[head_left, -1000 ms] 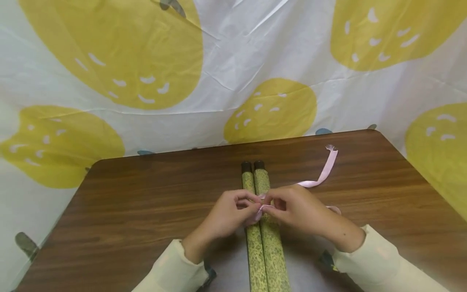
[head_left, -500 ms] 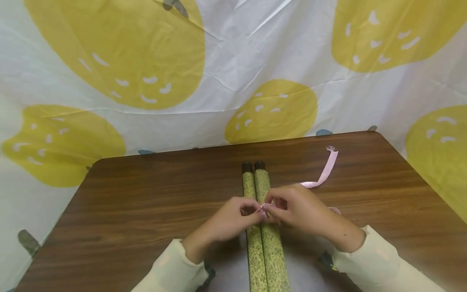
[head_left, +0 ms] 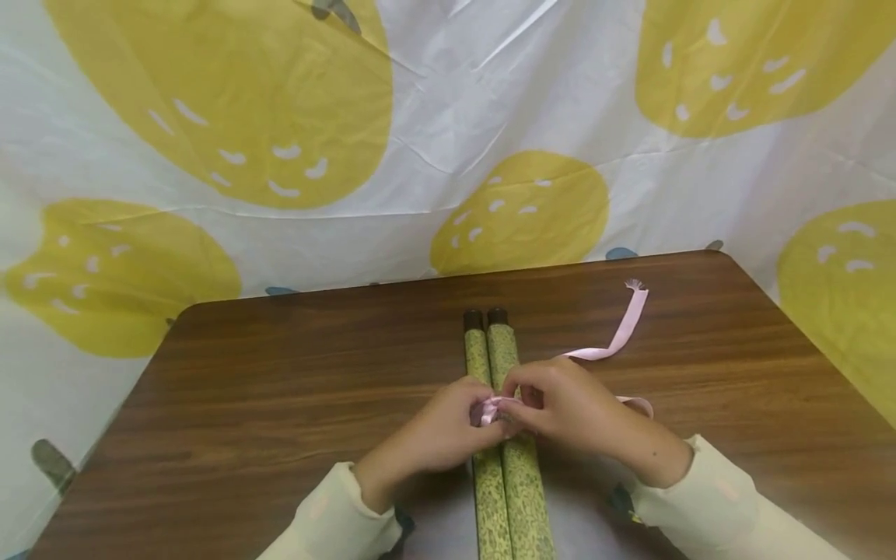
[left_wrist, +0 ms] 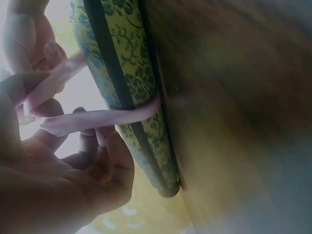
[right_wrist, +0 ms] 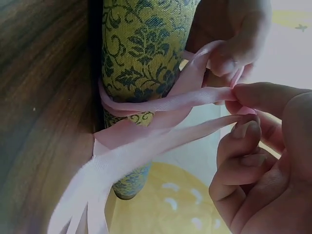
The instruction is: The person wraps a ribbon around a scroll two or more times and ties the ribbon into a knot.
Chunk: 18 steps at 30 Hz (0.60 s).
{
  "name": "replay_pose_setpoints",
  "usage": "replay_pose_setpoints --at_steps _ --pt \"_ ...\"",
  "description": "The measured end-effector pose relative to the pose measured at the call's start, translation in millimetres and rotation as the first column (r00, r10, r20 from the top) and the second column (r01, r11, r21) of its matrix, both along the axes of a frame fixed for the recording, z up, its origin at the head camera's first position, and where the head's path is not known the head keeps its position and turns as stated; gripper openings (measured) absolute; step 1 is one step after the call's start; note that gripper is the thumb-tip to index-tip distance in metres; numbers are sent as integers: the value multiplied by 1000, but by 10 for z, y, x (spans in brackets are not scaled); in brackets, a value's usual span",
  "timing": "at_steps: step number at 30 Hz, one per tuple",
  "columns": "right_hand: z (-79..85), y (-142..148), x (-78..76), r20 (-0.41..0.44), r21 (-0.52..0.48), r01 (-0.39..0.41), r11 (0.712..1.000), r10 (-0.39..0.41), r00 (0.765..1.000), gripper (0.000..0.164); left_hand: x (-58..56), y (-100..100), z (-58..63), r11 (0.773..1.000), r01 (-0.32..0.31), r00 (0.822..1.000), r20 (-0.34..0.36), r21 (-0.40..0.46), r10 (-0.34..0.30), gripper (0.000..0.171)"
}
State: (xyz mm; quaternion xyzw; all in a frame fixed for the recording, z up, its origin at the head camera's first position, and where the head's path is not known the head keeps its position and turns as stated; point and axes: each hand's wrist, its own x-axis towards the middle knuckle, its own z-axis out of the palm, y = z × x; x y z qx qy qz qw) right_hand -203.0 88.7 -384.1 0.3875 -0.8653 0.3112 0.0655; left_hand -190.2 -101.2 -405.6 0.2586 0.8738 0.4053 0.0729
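Two rolled scrolls in green-yellow patterned fabric, a left scroll (head_left: pixel 491 490) and a right scroll (head_left: pixel 526 490), lie side by side with dark end knobs. A pink ribbon (head_left: pixel 619 342) loops around them and crosses above, between the hands. My right hand (head_left: pixel 570 404) pinches ribbon between thumb and index finger; the right wrist view shows this ribbon (right_wrist: pixel 165 105) running taut to the fingertips. My left hand (head_left: pixel 448 428), over the left scroll, holds a ribbon loop between thumb and fingers, seen in the left wrist view (left_wrist: pixel 73 190). The exact crossing is partly hidden by fingers.
Underneath is a brown wood-grain table (head_left: pixel 280 389), with a greyish surface (head_left: pixel 448 521) at its near side. A white curtain (head_left: pixel 462 93) with yellow fruit prints hangs behind it. One frayed ribbon end lies toward the back right.
My left hand has shifted slightly toward the right hand, its fingers spreading the pink loop wider. The right hand keeps its pinch and has moved a little left. The scrolls stay in place.
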Motion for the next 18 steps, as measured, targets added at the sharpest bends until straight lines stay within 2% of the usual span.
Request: replay_pose_setpoints --at_steps 4,9,11,14,18 --pt "-24 -36 -22 -21 -26 -15 1000 14 1000 10 5 -55 24 996 -14 997 -81 -88 7 8" --pt "-56 -78 -53 -18 -16 -19 1000 18 1000 11 4 -176 119 977 -18 993 -115 -210 -6 8" --pt "-61 -89 -69 -8 -2 -19 1000 19 1000 10 1 -211 164 972 -23 993 -119 -234 -6 6" --pt "-59 -104 -101 5 19 -31 999 31 999 11 -14 -252 198 963 -37 990 -140 -266 0 13" --pt "-47 -124 -156 -6 58 -51 997 52 999 13 -47 -337 229 950 -93 982 -185 -299 38 17"
